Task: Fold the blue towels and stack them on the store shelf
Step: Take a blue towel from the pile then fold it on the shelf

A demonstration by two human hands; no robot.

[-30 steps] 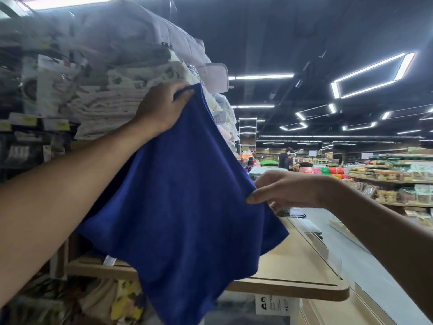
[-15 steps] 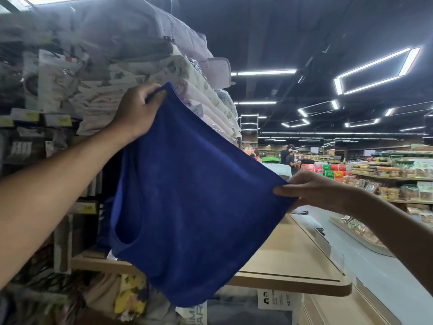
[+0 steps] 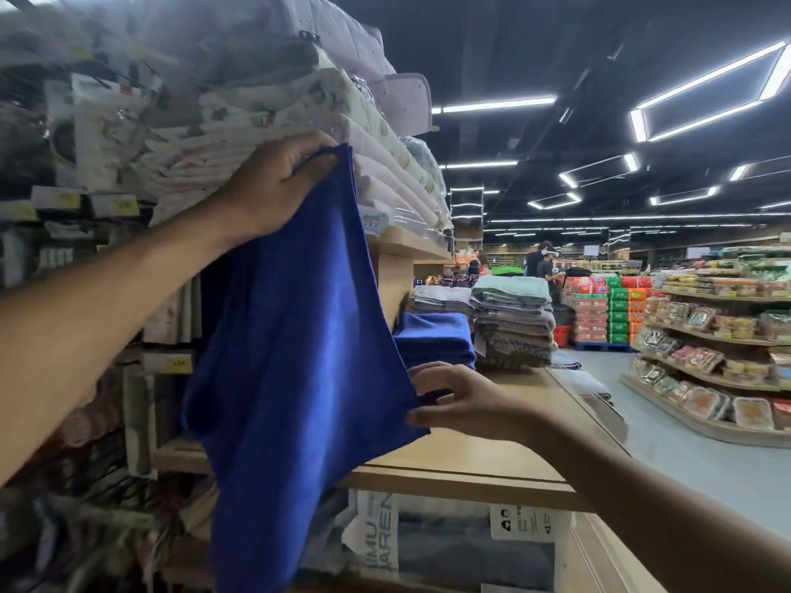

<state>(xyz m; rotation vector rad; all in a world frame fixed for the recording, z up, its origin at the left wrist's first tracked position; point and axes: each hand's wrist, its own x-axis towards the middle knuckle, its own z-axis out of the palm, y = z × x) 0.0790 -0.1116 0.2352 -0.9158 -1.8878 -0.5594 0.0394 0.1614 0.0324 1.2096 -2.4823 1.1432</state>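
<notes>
Observed from beside the display: a person stands at a wooden shelf with both arms extended.

Left hand: raised, fingers curled over the top corner of a blue towel and gripping it in front of a tall stack of pale bedding.

Right hand: low, just above the shelf surface, with thumb and fingers pinching the towel's right-hand corner.

Blue towel: held in the air between the two hands. It is unfolded and slopes from the upper grip down to the lower one. Its bottom edge hangs past the front lip of the shelf and it does not lie flat on the surface.

Folded blue towels: a small pile sits on the shelf behind the right hand, partly hidden by the held towel. How many are in the pile cannot be told.

Adjacent stock: a stack of grey and green towels stands just beside the blue pile, on its far side. Packaged goods occupy the space under the shelf.

Surroundings: grocery racks line the aisle to the right. Two people stand far down the store.
</notes>
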